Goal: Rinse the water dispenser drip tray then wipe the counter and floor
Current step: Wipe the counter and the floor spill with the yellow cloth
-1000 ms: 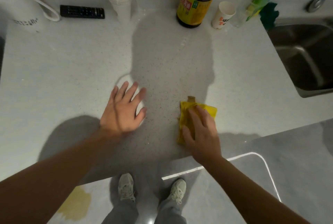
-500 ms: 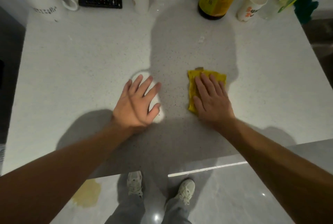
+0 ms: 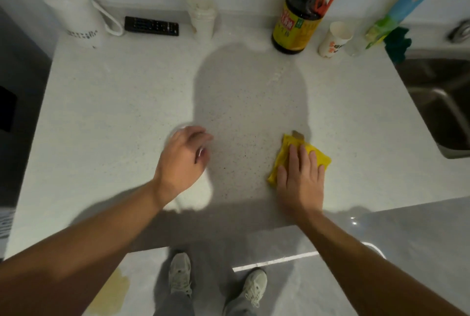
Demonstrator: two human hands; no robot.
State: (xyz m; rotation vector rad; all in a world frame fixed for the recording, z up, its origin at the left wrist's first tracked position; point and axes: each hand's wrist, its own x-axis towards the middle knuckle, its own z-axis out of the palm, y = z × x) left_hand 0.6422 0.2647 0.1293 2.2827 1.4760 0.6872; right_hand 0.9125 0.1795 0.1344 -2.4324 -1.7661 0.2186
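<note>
My right hand [image 3: 300,175] lies flat on a folded yellow cloth [image 3: 318,156] and presses it onto the white speckled counter [image 3: 114,112], near the front edge and right of centre. My left hand [image 3: 181,160] hovers just over the counter to the left of the cloth, fingers loosely curled and blurred, with nothing in it. A yellowish puddle [image 3: 112,292] sits on the grey floor [image 3: 407,252] beside my left shoe [image 3: 180,273]. No drip tray is in view.
Along the back wall stand a white kettle [image 3: 76,15], a black remote [image 3: 151,26], stacked white cups [image 3: 202,16], a dark sauce bottle [image 3: 295,25], a paper cup [image 3: 334,39] and a spray bottle [image 3: 404,5]. A steel sink [image 3: 442,102] lies at right.
My right hand has slid the cloth to the right and back toward the front edge. My left hand has lifted off the counter and curled its fingers.
</note>
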